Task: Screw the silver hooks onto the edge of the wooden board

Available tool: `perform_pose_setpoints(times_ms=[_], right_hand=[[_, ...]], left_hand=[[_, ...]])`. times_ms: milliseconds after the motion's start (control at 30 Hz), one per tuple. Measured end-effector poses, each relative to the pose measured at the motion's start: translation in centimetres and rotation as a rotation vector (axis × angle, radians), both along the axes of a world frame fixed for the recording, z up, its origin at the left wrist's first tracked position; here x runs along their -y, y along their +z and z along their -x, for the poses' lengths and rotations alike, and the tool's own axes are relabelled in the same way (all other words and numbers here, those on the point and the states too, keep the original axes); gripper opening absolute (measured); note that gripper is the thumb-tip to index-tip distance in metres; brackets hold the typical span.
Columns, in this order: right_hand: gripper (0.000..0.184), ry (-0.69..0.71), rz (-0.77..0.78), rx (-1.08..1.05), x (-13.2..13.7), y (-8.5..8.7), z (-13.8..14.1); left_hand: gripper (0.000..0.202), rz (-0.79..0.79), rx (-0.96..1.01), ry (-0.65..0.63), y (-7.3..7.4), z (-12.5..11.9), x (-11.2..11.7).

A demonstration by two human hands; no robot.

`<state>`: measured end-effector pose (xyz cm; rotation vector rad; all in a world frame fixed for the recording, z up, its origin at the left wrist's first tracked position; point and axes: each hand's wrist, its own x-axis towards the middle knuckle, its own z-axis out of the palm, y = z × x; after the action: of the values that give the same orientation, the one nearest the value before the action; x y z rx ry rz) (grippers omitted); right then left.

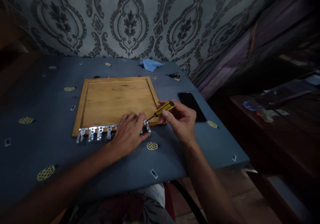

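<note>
A square wooden board (113, 100) with a raised rim lies on the blue tablecloth (45, 137). Along its near edge runs a silver metal hook rail (96, 132). My left hand (130, 132) rests on the right part of the rail, fingers curled down over it. My right hand (181, 119) grips a screwdriver (163, 108) with a yellow and black handle. Its tip points down-left at the rail's right end, by the board's near right corner.
A black phone (192, 106) lies right of the board. A crumpled blue cloth (150, 64) and a small dark object (173, 75) sit at the table's far edge, by the patterned wall. Dark wooden furniture (280, 124) stands to the right. The table's near edge is close to my body.
</note>
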<state>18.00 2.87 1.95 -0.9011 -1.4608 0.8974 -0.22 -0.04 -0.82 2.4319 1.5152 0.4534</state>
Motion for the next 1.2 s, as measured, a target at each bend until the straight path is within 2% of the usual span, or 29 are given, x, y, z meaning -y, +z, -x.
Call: perform_pose_setpoints(times_ms=[233,367,600,1000,1200], right_hand=[[0.036,-0.027,-0.015,-0.060,-0.2,-0.1,0.1],[0.039,-0.044,0.012,-0.049,-0.2,-0.2,0.2],[0.030,-0.003,0.007,-0.015,-0.3,-0.3,0.1],[0.024,-0.117,-0.050,-0.036,0.0,-1.1,0.6],[0.019,-0.115,-0.073,-0.049,0.2,-1.4,0.7]], left_hand=[[0.041,0.049,-0.026,0.016,0.4,-0.1,0.1],[0.042,0.025,-0.025,0.017,0.4,-0.1,0.0],[0.040,0.003,0.001,0.015,0.1,-0.1,0.0],[0.040,0.013,0.014,0.021,0.2,-0.1,0.1],[0.039,0.050,-0.014,0.015,0.5,-0.1,0.1]])
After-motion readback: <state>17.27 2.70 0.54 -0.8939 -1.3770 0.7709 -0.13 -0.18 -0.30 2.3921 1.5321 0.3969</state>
